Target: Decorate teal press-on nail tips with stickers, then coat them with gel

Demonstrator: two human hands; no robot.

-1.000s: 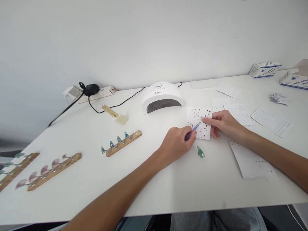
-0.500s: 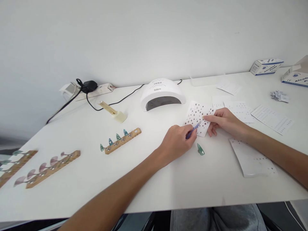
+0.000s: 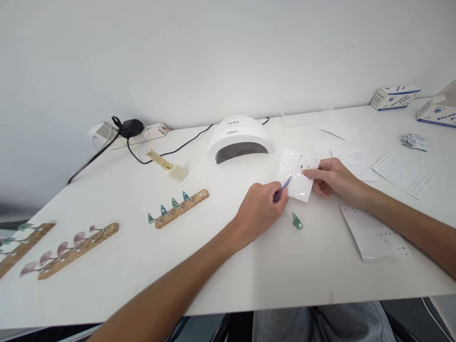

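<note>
Blue, slender tweezers (image 3: 282,190) sit pinched in my left hand (image 3: 261,209), their pointed tip over a white sticker sheet (image 3: 299,190). Small silver star shapes glint across that sheet. Between thumb and fingers, my right hand (image 3: 329,178) grips the sheet's right edge, holding it tilted. A green pointed nail tip (image 3: 297,221) lies on the table just below the sheet, touched by neither hand.
Behind the sheet stands a white nail lamp (image 3: 240,137). To the left are wooden stands with teal nail tips (image 3: 181,209) and pink ones (image 3: 78,249), plus a pale brush (image 3: 167,166). More sticker sheets (image 3: 402,175) and alcohol pad boxes (image 3: 395,98) lie right.
The sticker sheet has been turned and tilted in my right hand, so its stars now catch the light. The tweezers' tip has shifted slightly left. The nail tip stays put.
</note>
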